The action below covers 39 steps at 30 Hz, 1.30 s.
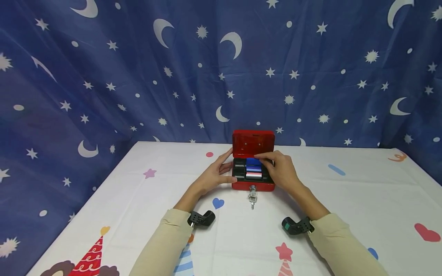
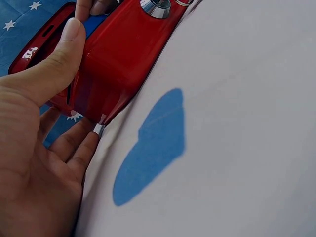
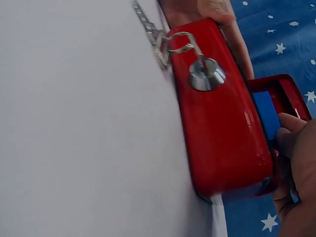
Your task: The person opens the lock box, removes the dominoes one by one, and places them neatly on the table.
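A red cash box [image 1: 253,186] stands on the table with its lid raised at the back. Inside is a black tray [image 1: 239,168] whose middle section holds blue and white-red flat pieces [image 1: 253,174]. My left hand [image 1: 217,172] holds the box at its left side, thumb on the front left rim and fingers along the outer wall. With thumb and fingers, my right hand [image 1: 281,168] pinches a flat blue card-like piece [image 3: 267,114] above the tray. Its far part is hidden by my fingers. A keyring with keys [image 1: 253,197] hangs from the front lock [image 3: 207,75].
A white tablecloth [image 1: 121,199] printed with hearts, stars and party hats covers the table. Behind the box hangs a dark blue curtain [image 1: 193,88] with moons and stars. Black bands [image 1: 202,219] sit on both wrists.
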{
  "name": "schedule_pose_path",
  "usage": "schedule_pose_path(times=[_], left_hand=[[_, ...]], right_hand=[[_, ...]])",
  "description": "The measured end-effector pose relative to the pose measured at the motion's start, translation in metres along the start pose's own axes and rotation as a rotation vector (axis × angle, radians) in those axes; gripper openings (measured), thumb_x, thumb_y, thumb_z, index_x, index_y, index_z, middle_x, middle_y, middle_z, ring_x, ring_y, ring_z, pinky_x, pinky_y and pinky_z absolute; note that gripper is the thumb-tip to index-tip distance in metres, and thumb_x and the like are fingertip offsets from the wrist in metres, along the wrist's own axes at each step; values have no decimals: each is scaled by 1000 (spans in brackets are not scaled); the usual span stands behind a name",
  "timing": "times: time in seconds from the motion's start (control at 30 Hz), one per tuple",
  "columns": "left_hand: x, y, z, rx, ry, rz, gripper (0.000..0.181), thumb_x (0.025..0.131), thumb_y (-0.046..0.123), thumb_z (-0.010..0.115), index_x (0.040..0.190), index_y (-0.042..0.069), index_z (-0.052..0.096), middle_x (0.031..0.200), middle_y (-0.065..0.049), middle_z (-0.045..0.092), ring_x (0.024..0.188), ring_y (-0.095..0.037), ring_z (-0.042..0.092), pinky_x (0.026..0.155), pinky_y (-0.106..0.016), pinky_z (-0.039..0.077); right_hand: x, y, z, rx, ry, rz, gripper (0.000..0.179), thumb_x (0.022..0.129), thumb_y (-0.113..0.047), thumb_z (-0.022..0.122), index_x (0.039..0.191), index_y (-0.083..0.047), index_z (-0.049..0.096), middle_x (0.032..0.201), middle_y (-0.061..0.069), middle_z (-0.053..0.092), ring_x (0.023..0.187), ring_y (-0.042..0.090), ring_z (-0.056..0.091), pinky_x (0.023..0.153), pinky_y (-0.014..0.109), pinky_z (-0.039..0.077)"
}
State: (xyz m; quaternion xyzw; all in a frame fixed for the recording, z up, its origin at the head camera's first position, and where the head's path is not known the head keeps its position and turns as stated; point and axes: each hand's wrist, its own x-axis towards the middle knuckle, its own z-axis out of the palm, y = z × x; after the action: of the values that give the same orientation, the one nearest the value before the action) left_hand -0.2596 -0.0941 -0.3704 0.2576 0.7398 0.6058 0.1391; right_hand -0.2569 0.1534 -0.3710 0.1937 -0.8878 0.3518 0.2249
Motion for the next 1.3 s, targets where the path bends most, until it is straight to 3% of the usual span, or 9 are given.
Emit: schedule_pose_path(times=[0.17,0.4,0.67,0.83,1.3], left_hand=[[1,-1,2,-10,-8,7,95,82,1,73,155,22,16,158,-8,12,137,-31,33,108,-44,31],[1,-1,1,-7,-11,12,97,81,1,74,155,22,16,158,-7,12,137,-31,33,109,-45,30],[0,1,-1,3,-5,15,97,81,2,74,155,22,15,158,-8,13,137,-30,33,109,-44,31],[1,1,0,-1,-12,22,97,81,1,74,155,22,15,158,-8,12,137,-31,33,110,-44,30],[1,-2,0,-17,-22,39,97,81,-1,73,155,20,14,158,-9,14,137,-31,32,110,-46,29]], right_hand=[[0,5,-12,-36,4,-12,23,89,-1,65,107,-10,75,79,8,62,64,20,46,52,31,37],[-2,13,-26,-39,8,29,23,91,-4,64,110,-12,74,75,6,56,61,20,43,50,31,37],[-1,24,-36,-21,11,42,22,91,-4,64,109,-12,74,86,9,65,67,20,45,53,30,37],[-3,33,-45,-35,2,100,22,92,-4,62,109,-11,74,95,9,68,69,21,42,54,31,36],[-7,52,-53,-40,-117,226,24,94,-3,59,113,-9,72,114,14,66,89,27,52,68,36,43]])
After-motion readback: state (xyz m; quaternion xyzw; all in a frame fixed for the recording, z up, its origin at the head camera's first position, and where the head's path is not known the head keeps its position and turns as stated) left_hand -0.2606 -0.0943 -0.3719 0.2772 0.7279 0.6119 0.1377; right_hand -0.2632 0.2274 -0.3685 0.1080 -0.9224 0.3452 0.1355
